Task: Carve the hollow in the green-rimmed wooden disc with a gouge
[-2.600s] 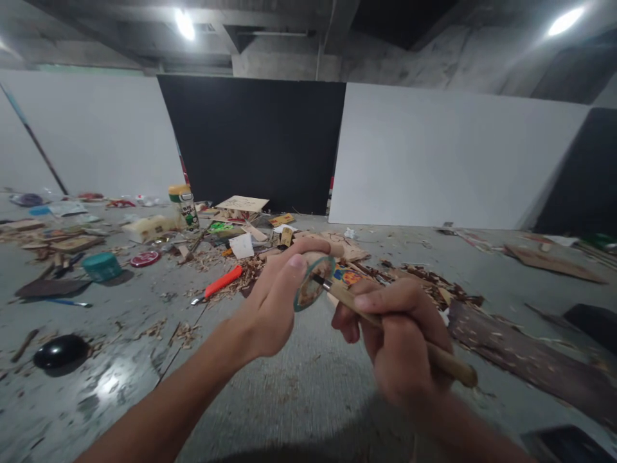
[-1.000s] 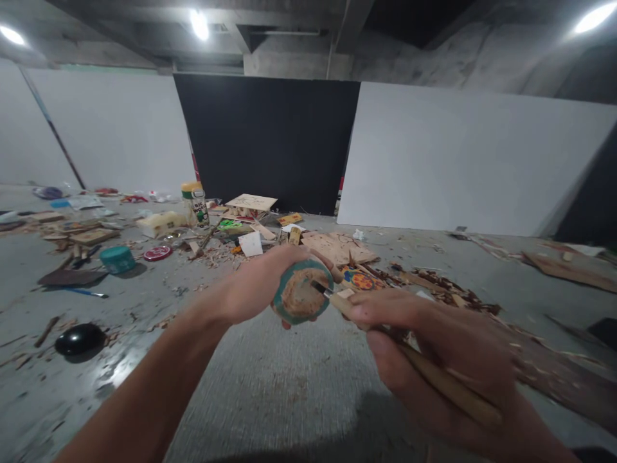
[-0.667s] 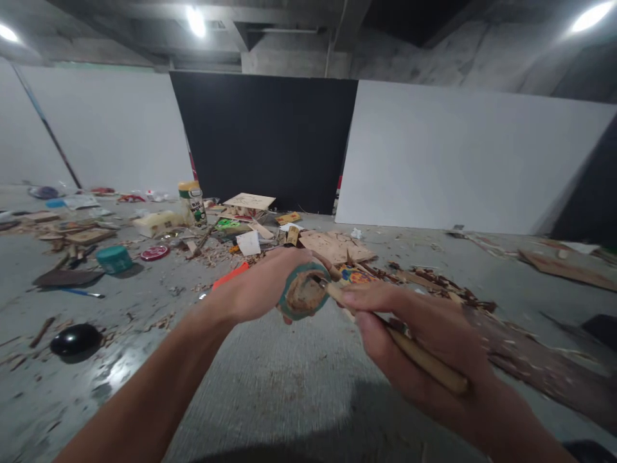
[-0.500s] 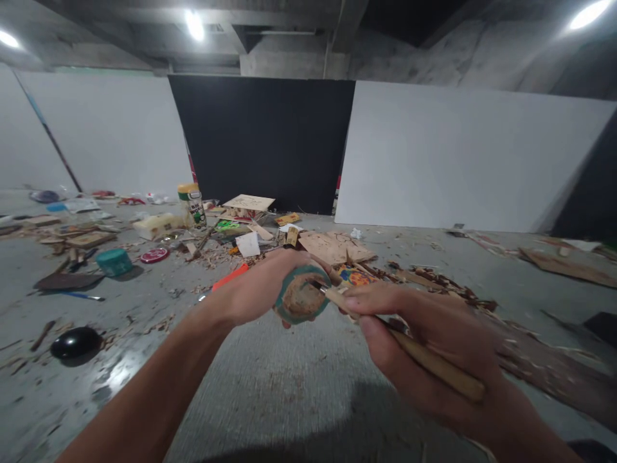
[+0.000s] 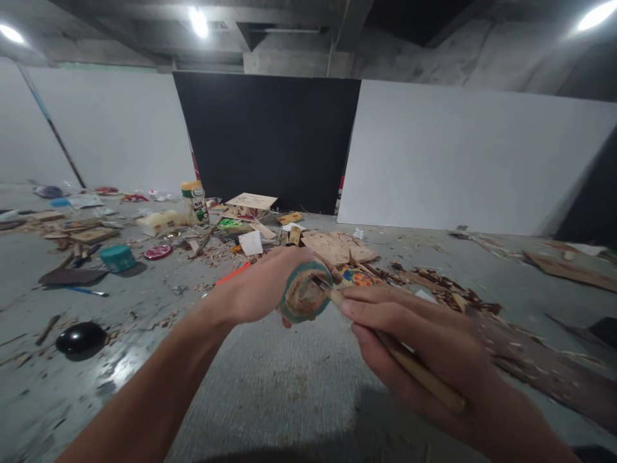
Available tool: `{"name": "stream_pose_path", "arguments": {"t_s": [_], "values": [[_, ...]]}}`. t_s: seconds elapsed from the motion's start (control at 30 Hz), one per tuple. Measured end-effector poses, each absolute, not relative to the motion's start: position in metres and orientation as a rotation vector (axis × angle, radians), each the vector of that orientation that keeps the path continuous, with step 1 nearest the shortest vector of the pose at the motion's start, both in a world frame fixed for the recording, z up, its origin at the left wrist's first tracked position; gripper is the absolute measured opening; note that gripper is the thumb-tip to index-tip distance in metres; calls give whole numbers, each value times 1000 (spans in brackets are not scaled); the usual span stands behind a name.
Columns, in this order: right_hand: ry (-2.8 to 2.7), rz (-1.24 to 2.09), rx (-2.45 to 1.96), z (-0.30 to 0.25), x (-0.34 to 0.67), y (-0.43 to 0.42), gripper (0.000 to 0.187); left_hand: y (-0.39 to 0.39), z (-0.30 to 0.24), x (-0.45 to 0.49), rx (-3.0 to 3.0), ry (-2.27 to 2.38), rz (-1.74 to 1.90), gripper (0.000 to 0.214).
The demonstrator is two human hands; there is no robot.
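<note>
My left hand (image 5: 260,286) is wrapped round a small round piece (image 5: 303,297), a bowl-like block with a teal rim and a rough brown hollow facing me. Some of its fingertips show under the rim. In my right hand (image 5: 409,328) is a carving gouge with a pale wooden handle (image 5: 427,378), gripped with the fingers along the handle. The dark metal tip of the gouge touches the inside of the hollow near its upper right. Its exact cutting edge is too small to make out.
Wood chips and scraps litter the grey floor. On the left are a teal jar (image 5: 117,258), a black dome-shaped object (image 5: 81,338), a thin blue brush (image 5: 87,291) and a bottle (image 5: 195,202). Behind my hands lies a wooden board (image 5: 332,245); black and white panels stand farther back.
The gouge's handle end has swung slightly left and down with my right hand. The round piece sits slightly farther right in view and seems turned a little; the whole view has shifted slightly.
</note>
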State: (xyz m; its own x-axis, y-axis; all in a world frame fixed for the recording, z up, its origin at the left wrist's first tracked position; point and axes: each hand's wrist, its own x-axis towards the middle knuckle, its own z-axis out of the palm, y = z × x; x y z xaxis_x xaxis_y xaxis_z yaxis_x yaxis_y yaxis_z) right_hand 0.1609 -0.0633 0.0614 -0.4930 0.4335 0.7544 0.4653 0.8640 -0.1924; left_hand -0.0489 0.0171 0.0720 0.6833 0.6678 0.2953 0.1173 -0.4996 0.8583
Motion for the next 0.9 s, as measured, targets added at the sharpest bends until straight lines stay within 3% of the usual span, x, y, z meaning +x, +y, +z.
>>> {"name": "stream_pose_path", "arguments": {"t_s": [0.2,0.27,0.4,0.53,0.67,0.9], "values": [[-2002,-63,-751,51,157,-60,19,9,64,-39,2150,824,861,35],[-1864,230,-851,48,159,-58,12,6,64,-34,2117,828,894,40],[-1385,1119,-728,47,160,-46,12,8,63,-27,2043,679,942,40],[-943,1512,-653,53,154,-36,3,15,57,-20,1734,471,1015,39],[-631,1648,-693,59,150,-39,7,16,53,-14,1485,361,1108,33],[-806,1458,-679,54,150,-44,9,14,55,-15,1415,284,1109,35]]}}
